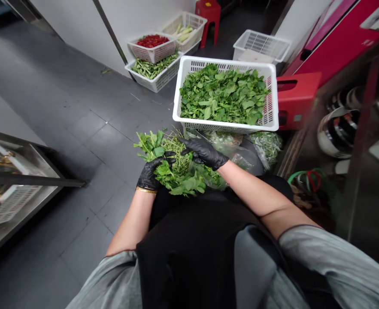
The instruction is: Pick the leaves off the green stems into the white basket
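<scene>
My left hand (150,174), in a black glove with a gold bracelet at the wrist, is closed around a loose bunch of leafy greens (181,184). Thin green stems (179,159) lie in the middle of the bunch, with leaves on both sides. From the right, my right hand (205,152), also black-gloved, reaches over the stems. Its fingers are stretched to the left and somewhat apart, touching or just above the greens; its palm is hidden. Just beyond both hands stands a white slotted basket (228,125) filled with picked green leaves (221,94).
Clear plastic bags of greens (266,148) lie below the basket, beside a red stool (298,101). Farther back are baskets of red chillies (152,41), green pods (153,68) and pale vegetables (184,33). Metal shelving (358,141) stands at right, a metal rack (31,180) at left.
</scene>
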A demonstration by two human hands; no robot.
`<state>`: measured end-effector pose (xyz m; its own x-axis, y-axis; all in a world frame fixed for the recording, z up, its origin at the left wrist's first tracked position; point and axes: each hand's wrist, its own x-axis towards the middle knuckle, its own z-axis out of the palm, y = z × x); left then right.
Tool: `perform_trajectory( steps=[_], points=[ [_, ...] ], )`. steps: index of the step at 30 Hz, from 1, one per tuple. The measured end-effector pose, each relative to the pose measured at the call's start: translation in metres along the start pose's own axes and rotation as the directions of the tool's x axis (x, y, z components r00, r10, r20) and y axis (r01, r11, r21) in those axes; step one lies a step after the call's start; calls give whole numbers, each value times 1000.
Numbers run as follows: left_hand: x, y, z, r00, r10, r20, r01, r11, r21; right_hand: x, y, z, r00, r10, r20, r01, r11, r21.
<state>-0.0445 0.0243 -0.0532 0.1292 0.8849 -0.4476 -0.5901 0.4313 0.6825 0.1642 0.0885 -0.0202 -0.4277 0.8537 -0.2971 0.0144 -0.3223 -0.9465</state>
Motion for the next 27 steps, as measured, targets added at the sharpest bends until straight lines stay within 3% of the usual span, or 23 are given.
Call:
perform_trajectory(
  steps=[4, 10, 13, 15, 19, 22, 25, 26, 27],
  points=[
    [-3, -2, -1, 996, 88, -16, -88, 996, 9, -7, -7, 13, 991, 4, 131, 9, 995, -96],
    [0, -7, 9, 977, 211, 23, -212, 972, 102, 22, 11, 20, 952, -128, 277, 138, 990, -14],
    [5, -9, 11, 965, 262, -34, -256, 959, 119, 31, 20, 19, 956, -201, 213, 205, 979, 4],
    [8, -11, 8, 970, 235, -70, -229, 970, 77, 31, 22, 14, 966, -197, 165, 199, 980, 5],
    [12, -11, 0, 974, 171, -149, -168, 985, 27, 30, 24, -2, 943, -235, 236, 257, 964, -67],
    [12, -9, 0, 971, 195, -139, -188, 980, 57, 39, 25, -12, 860, -311, 405, 377, 922, -93],
    [12, -8, 5, 981, 182, -66, -172, 976, 134, 49, 27, -12, 687, -312, 656, 467, 881, -70],
    [12, -8, 6, 979, 194, -68, -180, 969, 170, 50, 29, -11, 655, -293, 697, 470, 880, -72],
    [12, -8, 7, 972, 217, -85, -197, 960, 198, 49, 31, -9, 662, -269, 699, 450, 889, -85]
  ],
)
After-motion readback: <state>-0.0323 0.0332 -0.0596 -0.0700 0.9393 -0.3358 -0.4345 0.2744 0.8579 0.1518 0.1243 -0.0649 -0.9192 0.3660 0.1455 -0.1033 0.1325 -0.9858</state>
